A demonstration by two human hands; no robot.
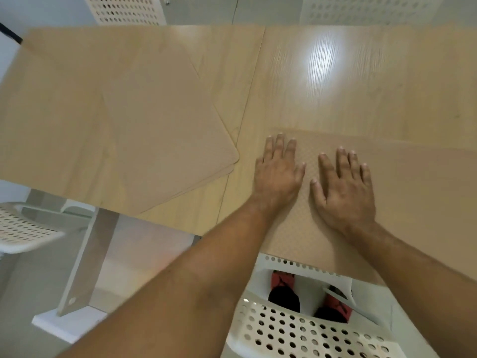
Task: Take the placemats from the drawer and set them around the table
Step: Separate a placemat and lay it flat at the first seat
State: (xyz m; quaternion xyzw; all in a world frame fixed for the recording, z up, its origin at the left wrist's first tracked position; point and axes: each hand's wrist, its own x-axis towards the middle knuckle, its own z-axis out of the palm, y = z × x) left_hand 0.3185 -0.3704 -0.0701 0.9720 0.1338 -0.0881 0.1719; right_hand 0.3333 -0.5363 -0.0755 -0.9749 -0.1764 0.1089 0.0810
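Pale wood fills our view, a surface (361,86) made of two panels with a seam between them and a bright glare of light well beyond our hands. We have our left hand (277,177) and right hand (344,192) lying flat, side by side, on a tan textured placemat (413,202) set at the near edge of the surface; neither hand has any grip on it, the fingers spread apart and pressing down with open palms. Directly under our forearms, a white perforated chair (296,332) is tucked in at this place, and our feet show through behind its back. Off to the left of our left hand, close by but not touching it, a stack of placemats (154,125) sits skewed on the surface, its corners fanned so several edges show. Two more perforated chairs stand at the far side, another at the far left. We judge this step to be smoothing and squaring one mat at its seat. Next, we would likely lift our palms, reach left to the stack, peel off only the top mat, and carry it to another chair's place.
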